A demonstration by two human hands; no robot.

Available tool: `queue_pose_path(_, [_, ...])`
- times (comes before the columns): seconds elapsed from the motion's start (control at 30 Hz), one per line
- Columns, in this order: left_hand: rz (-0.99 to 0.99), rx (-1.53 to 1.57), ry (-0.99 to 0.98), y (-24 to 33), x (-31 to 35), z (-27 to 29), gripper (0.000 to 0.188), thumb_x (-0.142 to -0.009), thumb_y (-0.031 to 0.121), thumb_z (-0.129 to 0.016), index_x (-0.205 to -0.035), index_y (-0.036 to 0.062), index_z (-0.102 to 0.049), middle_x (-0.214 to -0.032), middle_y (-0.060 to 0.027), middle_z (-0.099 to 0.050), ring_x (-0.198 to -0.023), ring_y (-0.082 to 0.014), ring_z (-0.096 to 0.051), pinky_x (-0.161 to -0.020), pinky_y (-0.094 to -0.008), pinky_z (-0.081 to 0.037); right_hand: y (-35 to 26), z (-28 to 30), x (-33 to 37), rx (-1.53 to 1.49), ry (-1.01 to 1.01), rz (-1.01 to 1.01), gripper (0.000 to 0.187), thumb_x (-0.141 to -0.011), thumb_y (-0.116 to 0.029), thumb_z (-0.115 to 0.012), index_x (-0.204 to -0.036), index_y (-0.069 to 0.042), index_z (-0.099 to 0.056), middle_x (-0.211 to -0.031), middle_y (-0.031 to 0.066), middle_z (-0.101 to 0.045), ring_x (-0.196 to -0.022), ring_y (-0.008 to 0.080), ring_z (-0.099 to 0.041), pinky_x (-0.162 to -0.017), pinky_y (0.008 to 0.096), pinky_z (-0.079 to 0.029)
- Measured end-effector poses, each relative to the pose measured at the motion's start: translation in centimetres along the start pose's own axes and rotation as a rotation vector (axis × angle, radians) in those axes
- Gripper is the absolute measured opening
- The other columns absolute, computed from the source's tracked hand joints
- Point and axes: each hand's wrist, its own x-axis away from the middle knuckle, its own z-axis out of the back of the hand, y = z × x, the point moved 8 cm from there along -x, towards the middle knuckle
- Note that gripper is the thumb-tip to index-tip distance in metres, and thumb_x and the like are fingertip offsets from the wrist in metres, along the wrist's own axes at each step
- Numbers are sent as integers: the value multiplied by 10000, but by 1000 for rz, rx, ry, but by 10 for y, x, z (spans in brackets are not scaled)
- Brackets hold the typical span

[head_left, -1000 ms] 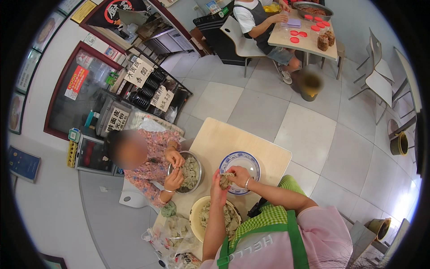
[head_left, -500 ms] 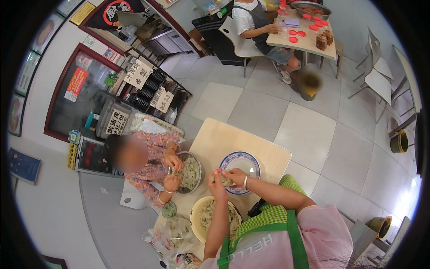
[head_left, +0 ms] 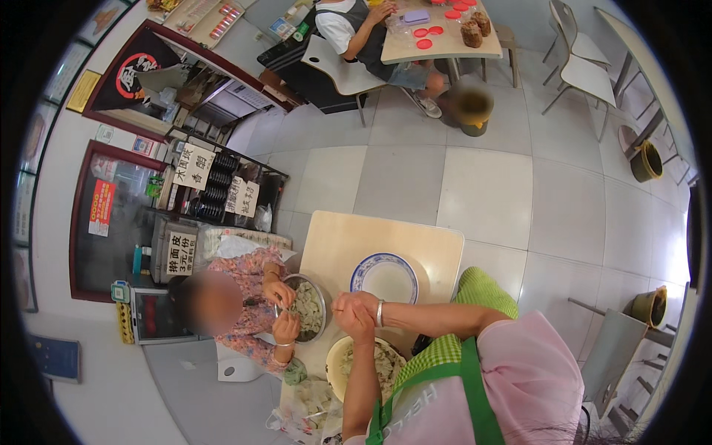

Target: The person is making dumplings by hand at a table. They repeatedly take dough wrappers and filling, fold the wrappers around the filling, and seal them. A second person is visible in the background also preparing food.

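My left hand [head_left: 354,323] and my right hand [head_left: 362,302] are pressed together above the table, fingers closed; anything between them is hidden. Just beyond them on the table lies a round white plate with a blue patterned rim [head_left: 384,279]. Below my hands, a cream basin [head_left: 335,372] holds a pale, chopped-looking food mixture [head_left: 380,365], partly covered by my left forearm. To the left stands a metal bowl [head_left: 324,298] of similar pale food. A co-worker's two hands [head_left: 282,308] meet over that bowl's left side, fingers pinched.
All this sits on a pale wooden table [head_left: 334,237]. Clear plastic bags [head_left: 308,408] and a green bundle [head_left: 294,371] lie at its near left. Another person sits at a far table [head_left: 437,48] with red lids and filled jars. A rack [head_left: 222,189] stands left; chairs [head_left: 586,74] stand right.
My hands have closed together; the pale lump seen between my fingers is now hidden. The view has shifted, moving the far table up and left. The co-worker's hands stay at the metal bowl.
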Motion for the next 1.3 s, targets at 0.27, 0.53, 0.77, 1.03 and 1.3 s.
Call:
queue_pose_path(0.27, [8,-45,-10,-1,-22,-15,244,-815,124,-449,-658,-52,-514,-624,-171,-516,-546,-316,-477,-508,-373,-381,-39,-10,11,213,46,145,199,-806,-220,-505,-736,-47,-575,-706,26,-566,-652,94,-487,-562,255,-409])
queue_pose_path(0.53, [279,43,146,-23,-14,-18,217,-824,154,-475,-714,-22,-540,-632,-112,-527,-586,-244,-503,-570,-337,-403,-34,10,3,302,227,130,298,-823,-268,-485,-792,7,-597,-719,76,-589,-646,118,-527,-545,286,-417])
queue_pose_path(0.77, [621,258,163,-49,13,-21,252,-837,188,-493,-737,-39,-531,-712,-55,-567,-645,-127,-498,-608,-256,-407,-21,17,3,171,386,-73,312,-837,-281,-444,-825,-5,-589,-753,93,-601,-674,168,-553,-586,336,-437])
queue_pose_path(1.03, [371,38,123,-47,9,0,263,-835,161,-469,-690,-52,-520,-628,-112,-521,-573,-152,-484,-534,-290,-390,-18,-19,22,-176,394,-149,266,-839,-296,-451,-797,-51,-548,-736,71,-582,-705,191,-549,-613,329,-444])
queue_pose_path(1.3, [145,117,64,0,-18,-11,256,-819,125,-447,-658,-63,-516,-588,-160,-509,-510,-247,-475,-501,-337,-389,2,10,-22,325,58,159,270,-835,-278,-453,-798,-35,-564,-746,77,-587,-690,171,-523,-609,318,-430])
